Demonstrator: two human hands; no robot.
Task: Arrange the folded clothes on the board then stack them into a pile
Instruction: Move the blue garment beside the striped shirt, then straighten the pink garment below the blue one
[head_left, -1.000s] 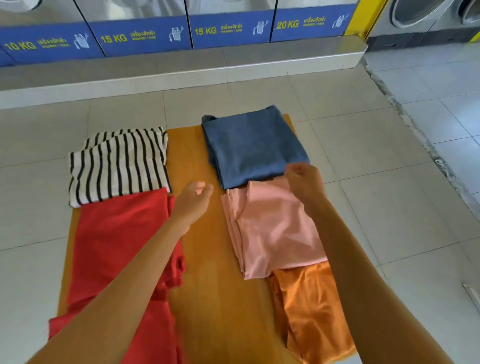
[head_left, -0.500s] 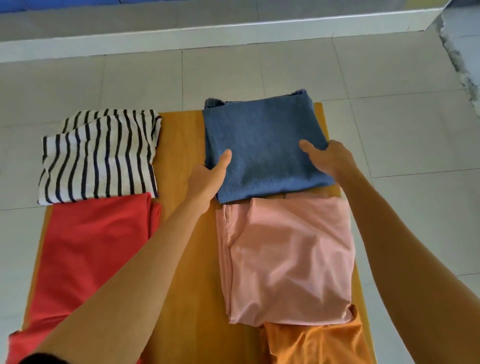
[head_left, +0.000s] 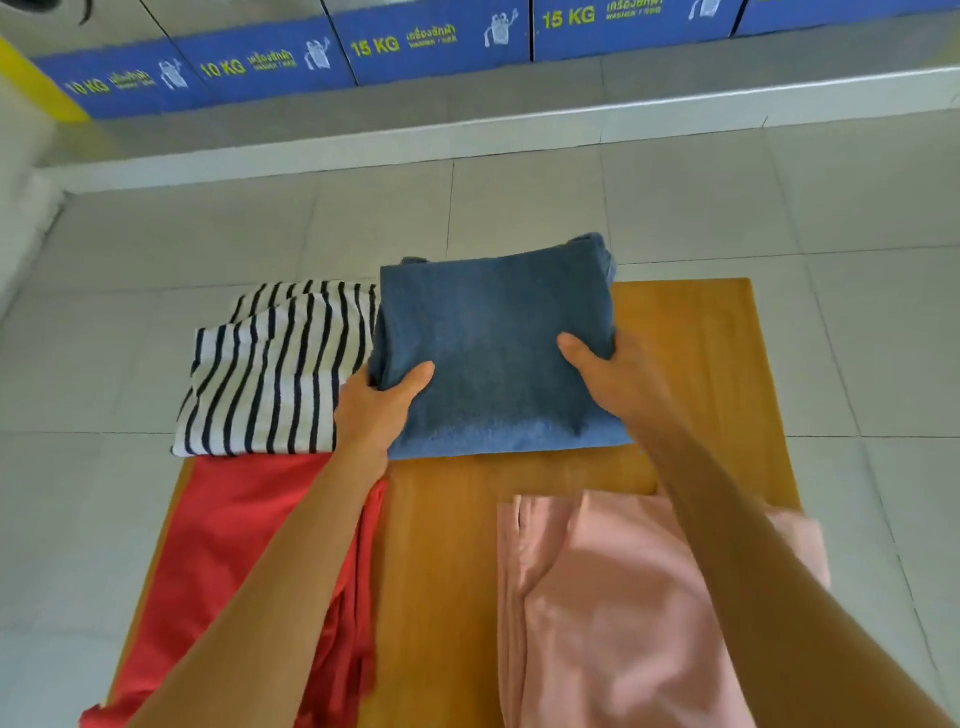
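A folded blue cloth is held above the wooden board, its left edge overlapping the striped cloth. My left hand grips its left side and my right hand grips its right side, thumbs on top. A folded black-and-white striped cloth lies at the board's far left. A red cloth lies below it on the left. A pink cloth lies at the near right, partly hidden by my right forearm.
The board rests on a pale tiled floor. A raised grey step runs along the back, with blue washing-machine panels marked 10 KG and 15 KG above it. A yellow post stands far left.
Both hands reached the blue cloth, closed on its sides, then lifted it and carried it left toward the striped cloth. The board's far right corner is now bare.
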